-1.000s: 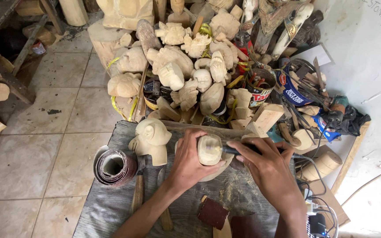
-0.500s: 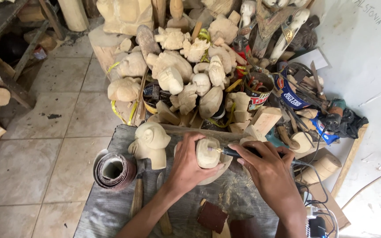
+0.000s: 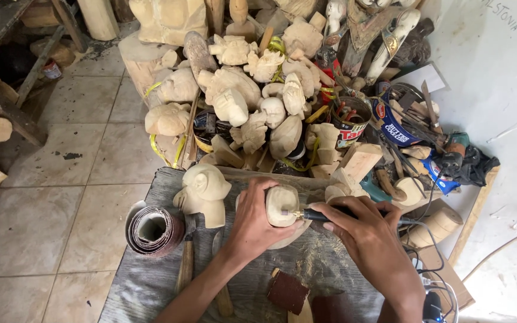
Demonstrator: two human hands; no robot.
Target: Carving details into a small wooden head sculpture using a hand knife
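Note:
My left hand grips a pale, rounded wood carving and holds it upright on the grey cloth-covered board. My right hand holds a black corded rotary tool like a pen, its small bit touching the carving's right side. A carved wooden head stands just left of my left hand.
A roll of sandpaper lies at the board's left, chisels with wooden handles beside it, and a sandpaper scrap near me. A heap of unfinished carvings rises behind. Tins, tools and cables crowd the right by the white wall.
The carving has been turned slightly in my left hand, and the tool bit sits a little lower on its side. The hands stay in nearly the same place.

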